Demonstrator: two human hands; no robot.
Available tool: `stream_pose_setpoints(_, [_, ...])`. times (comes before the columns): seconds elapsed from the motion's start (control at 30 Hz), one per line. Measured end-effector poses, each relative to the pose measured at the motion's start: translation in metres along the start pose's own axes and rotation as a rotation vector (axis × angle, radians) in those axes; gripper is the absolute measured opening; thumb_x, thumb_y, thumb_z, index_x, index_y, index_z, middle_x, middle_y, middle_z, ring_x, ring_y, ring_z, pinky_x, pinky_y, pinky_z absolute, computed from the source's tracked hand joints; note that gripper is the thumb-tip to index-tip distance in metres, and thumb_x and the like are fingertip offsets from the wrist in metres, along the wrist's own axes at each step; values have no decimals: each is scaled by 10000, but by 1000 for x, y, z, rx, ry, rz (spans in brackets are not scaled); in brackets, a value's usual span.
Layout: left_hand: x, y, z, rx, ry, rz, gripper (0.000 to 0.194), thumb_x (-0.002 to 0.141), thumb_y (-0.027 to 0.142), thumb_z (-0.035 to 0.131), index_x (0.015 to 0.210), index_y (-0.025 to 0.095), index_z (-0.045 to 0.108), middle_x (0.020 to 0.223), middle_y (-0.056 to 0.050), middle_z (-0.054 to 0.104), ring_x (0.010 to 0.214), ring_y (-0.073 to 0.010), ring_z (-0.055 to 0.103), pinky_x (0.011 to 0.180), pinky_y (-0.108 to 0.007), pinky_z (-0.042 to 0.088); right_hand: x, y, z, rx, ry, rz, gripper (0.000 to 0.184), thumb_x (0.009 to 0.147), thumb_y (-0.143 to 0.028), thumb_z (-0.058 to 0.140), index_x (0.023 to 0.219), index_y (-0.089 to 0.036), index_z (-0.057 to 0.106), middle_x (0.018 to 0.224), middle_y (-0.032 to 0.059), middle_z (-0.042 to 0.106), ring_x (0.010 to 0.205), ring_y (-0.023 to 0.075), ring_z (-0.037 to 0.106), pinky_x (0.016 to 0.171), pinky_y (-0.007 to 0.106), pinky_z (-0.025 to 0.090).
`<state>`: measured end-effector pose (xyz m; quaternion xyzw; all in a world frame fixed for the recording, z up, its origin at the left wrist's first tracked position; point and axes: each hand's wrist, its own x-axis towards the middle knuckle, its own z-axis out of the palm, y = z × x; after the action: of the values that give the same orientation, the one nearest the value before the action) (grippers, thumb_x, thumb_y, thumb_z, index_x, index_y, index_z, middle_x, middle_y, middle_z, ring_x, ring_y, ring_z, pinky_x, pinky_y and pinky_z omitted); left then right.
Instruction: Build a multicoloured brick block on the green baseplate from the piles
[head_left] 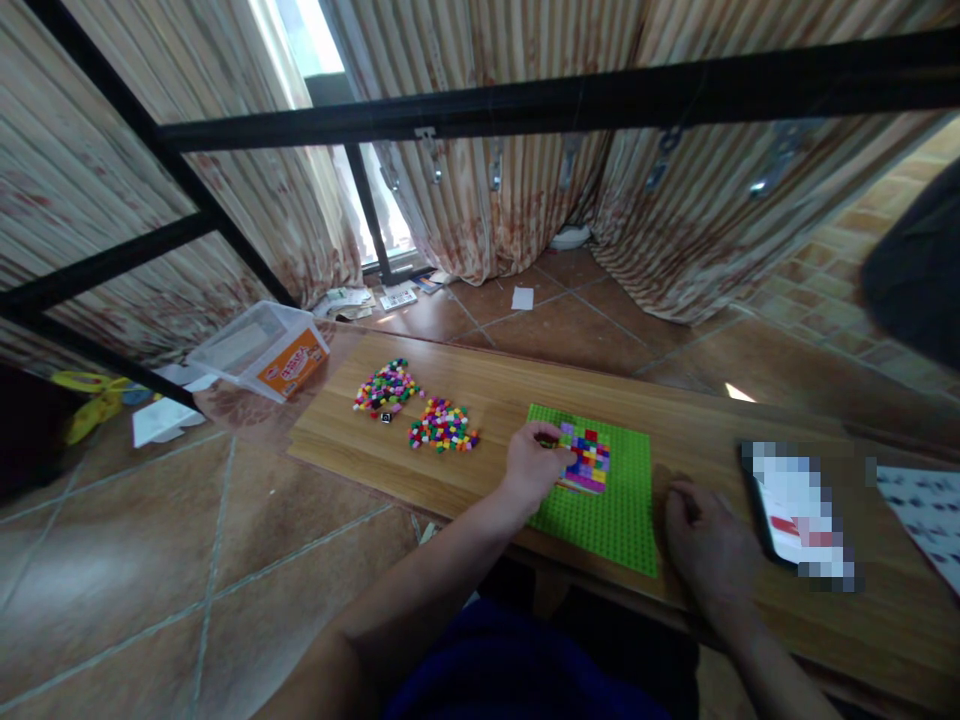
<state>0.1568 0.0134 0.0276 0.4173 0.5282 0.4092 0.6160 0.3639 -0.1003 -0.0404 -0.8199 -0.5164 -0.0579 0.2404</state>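
Note:
My left hand [534, 468] is over the left side of a block of multicoloured toy bricks [596, 460], fingers bent together and their tips at the bricks. Whatever is between those fingertips is hidden. The brick block, in purple, red, yellow, blue and white, sits on a green studded baseplate [630, 520]. Just right of the baseplate, my right hand [709, 545] rests on the wooden table with its fingers curled in, and nothing shows in them.
Two piles of small bricks, a farther pile [388, 385] and a nearer pile [442, 427], lie left on the table [495, 380]. A phone [795, 520] and a printed sheet [926, 515] lie right. A clear plastic box [259, 345] stands beyond the left end. Black metal bars [525, 115] cross above.

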Motion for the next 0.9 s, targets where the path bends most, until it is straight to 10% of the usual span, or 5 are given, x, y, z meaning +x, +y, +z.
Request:
stream_pose_setpoints(0.47, [-2, 4, 2, -141, 3, -166, 292, 542, 16, 711, 707, 189, 543, 631, 67, 555, 571, -93, 549, 577, -221, 443, 0, -2, 1, -12, 34, -3, 339, 959, -358, 428, 1006, -170, 707, 980, 88, 695, 761, 165, 547, 653, 293, 347])
stream_pose_setpoints(0.9, [-11, -7, -9, -190, 32, -15, 246, 598, 37, 771, 752, 167, 629, 738, 45, 613, 665, -92, 583, 697, -237, 490, 1, 5, 6, -6, 60, -51, 329, 942, -345, 438, 1007, -164, 705, 934, 83, 666, 755, 169, 526, 649, 297, 336])
